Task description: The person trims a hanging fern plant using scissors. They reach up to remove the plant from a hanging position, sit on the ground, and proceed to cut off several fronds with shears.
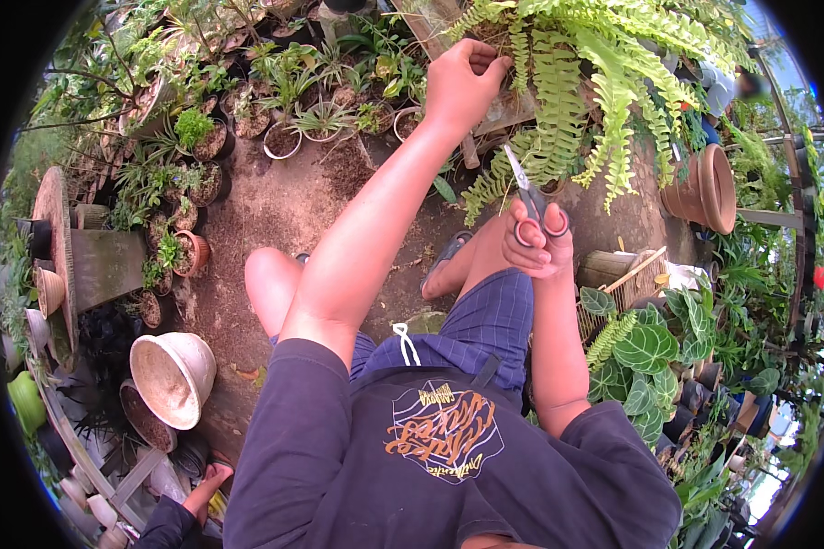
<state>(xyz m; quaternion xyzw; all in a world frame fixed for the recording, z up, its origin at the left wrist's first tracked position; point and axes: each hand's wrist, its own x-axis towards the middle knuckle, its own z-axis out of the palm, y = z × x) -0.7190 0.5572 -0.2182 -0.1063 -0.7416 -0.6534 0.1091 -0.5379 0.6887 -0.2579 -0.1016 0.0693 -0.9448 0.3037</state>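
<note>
My left hand [465,86] reaches to the near side of a large potted fern [556,89] with long pale-green fronds. Its fingers are curled, thumb and fingertips close together beside the fern's thin brown stems; whether they pinch one is too small to tell. Lower and to the right, my right hand [539,243] holds a pair of scissors [530,195] with dark-and-red handles. Fingers pass through the handle loops. The metal blades look nearly closed and point up towards the lower fronds. A wooden support [501,113] shows behind my left hand, under the fern.
Several small potted plants [281,141] line the ground ahead and left. Left stand a round stone table [58,261] and an empty whitish pot [173,381]. Terracotta pots [717,189] and broad-leaved plants [645,346] are on the right. Another person's arm [202,494] shows at bottom left.
</note>
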